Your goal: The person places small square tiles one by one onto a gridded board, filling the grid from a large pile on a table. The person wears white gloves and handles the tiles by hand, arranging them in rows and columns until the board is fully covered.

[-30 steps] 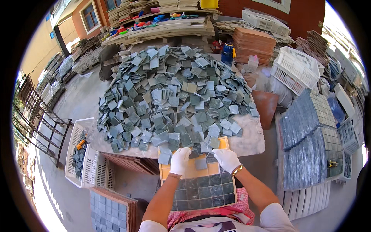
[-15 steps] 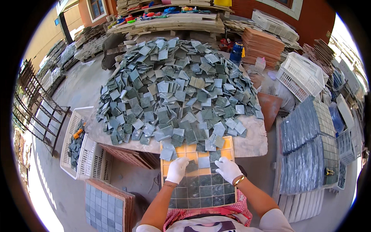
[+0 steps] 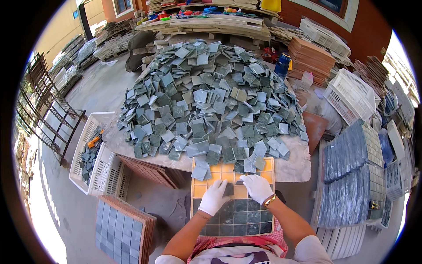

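A wooden-framed grid tray (image 3: 271,187) with a yellow-orange base lies in front of me. Dark green square stone tiles (image 3: 240,218) fill its lower rows, and bare orange cells show higher up. My left hand (image 3: 213,198), in a white glove, is closed at the tray's left side, a dark tile (image 3: 228,189) at its fingertips. Also gloved, my right hand (image 3: 257,188) pinches a tile over the middle cells; only a thin edge of that tile shows. Loose tiles (image 3: 201,170) lie across the tray's far corner, against the big heap of tiles (image 3: 206,105).
The heap rests on a pale worktable (image 3: 288,169). At left stand a white crate (image 3: 99,178) of tile pieces and a stack of tiled panels (image 3: 118,231). Wrapped tile stacks (image 3: 345,176) stand at right, near white crates (image 3: 351,94) and a blue jug (image 3: 282,64).
My right hand has moved left over the tray, its fingers now pinched. The lighter tile that lay between my hands is gone from its cell, showing orange. The whole view has shifted slightly.
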Demonstrator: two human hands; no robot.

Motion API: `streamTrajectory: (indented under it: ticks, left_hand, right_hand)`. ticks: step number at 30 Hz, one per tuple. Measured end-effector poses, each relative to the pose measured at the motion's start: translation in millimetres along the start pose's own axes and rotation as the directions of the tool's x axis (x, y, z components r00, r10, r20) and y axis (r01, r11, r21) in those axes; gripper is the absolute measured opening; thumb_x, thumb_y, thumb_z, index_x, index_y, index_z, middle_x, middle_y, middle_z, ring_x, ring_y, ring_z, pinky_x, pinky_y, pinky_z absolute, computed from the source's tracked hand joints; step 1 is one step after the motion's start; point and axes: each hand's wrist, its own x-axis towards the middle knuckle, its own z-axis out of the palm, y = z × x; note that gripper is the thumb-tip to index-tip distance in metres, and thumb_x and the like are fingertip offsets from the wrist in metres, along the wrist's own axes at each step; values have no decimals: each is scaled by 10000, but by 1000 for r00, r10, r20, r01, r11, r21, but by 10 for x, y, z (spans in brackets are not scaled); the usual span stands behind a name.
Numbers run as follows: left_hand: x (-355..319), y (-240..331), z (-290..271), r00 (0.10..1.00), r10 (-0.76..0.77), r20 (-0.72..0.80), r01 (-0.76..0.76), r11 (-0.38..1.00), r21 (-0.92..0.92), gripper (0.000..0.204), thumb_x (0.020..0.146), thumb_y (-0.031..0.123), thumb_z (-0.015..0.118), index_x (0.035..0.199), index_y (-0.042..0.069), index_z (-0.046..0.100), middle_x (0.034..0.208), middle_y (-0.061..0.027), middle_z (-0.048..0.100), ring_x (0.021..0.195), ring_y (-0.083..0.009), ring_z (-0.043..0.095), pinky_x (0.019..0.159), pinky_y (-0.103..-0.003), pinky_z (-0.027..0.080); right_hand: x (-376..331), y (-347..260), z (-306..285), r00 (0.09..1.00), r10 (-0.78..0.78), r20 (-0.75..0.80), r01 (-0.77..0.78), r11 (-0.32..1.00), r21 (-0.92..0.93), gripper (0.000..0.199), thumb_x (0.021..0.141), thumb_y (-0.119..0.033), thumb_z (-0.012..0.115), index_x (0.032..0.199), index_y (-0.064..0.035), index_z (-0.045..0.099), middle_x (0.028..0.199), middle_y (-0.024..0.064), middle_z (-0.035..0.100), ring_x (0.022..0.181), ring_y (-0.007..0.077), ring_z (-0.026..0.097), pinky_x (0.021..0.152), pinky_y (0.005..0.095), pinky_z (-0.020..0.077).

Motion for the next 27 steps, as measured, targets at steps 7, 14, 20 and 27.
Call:
streamTrajectory:
  ticks: [7, 14, 20, 27]
  left_hand:
    - [31, -55, -56, 992, 105, 63, -107, 994, 26, 592, 730, 205, 755, 1242, 48, 502, 1162, -155, 498, 1017, -364, 564, 835, -431, 498]
    - [-27, -51, 44, 995, 97, 7, -97, 995, 22, 465, 753, 181, 717, 1165, 45, 551, 1156, -153, 497, 1022, -352, 560, 843, -425, 498]
    - [14, -9, 130, 992, 120, -47, -116, 990, 78, 487, 777, 215, 708, 1209, 59, 544, 1191, -147, 495, 1002, -355, 556, 840, -427, 483]
    - [-2, -22, 47, 988, 137, -66, -133, 989, 59, 508, 780, 275, 711, 1246, 140, 562, 1203, -137, 503, 994, -357, 565, 825, -439, 487]
  right_hand:
    - [7, 13, -83, 991, 87, 103, -115, 941, 318, 257, 890, -169, 573, 1141, -128, 607, 999, 111, 593, 909, 319, 615, 807, 399, 505]
    - [-127, -267, -58, 970, 151, 192, -190, 961, 202, 336, 838, -224, 642, 1138, -78, 601, 1079, 151, 552, 939, 329, 611, 800, 414, 511]
    - [-6, -165, -255, 931, 126, 343, -247, 908, 338, 417, 812, -254, 680, 1174, -73, 582, 1061, 141, 564, 959, 320, 611, 833, 395, 502]
    - [329, -187, -165, 980, 149, -129, -156, 987, -43, 349, 755, -235, 730, 1051, -90, 613, 1098, 102, 560, 951, 292, 587, 767, 411, 513]
